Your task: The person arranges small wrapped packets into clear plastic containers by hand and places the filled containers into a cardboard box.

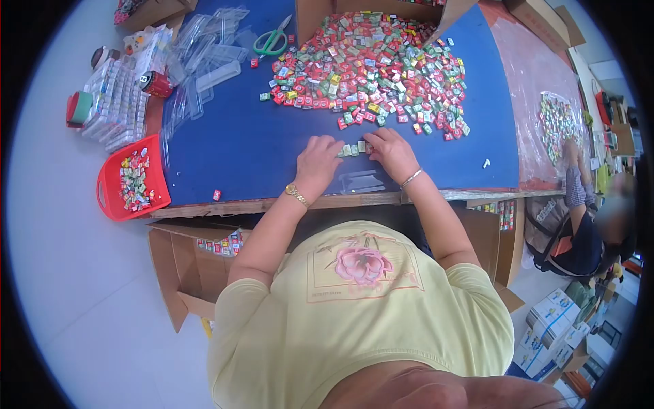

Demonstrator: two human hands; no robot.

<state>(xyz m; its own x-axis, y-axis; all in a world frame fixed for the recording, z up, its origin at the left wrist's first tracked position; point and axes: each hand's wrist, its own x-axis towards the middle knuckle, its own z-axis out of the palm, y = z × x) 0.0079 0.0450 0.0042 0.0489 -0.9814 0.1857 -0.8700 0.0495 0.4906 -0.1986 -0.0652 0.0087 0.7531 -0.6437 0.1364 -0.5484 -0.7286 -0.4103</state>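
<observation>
A short row of small box-shaped pieces (351,149), mostly green and white, lies on the blue table top in front of me. At its left end, my left hand (319,163) is closed, with bent fingertips against the end piece. My right hand (394,155) pinches the row's other end, where a reddish piece shows partly under the fingers. Just below the row is a clear plastic case (361,181). Beyond my hands spreads a large heap of similar small pieces (368,68) in red, green, white and yellow.
A cardboard box (449,20) stands behind the heap. Green-handled scissors (272,42) and clear plastic cases (204,54) lie at the back left. A red basket (161,178) holds more pieces. Open cartons (167,273) sit below the table edge. Another person (593,235) works at right.
</observation>
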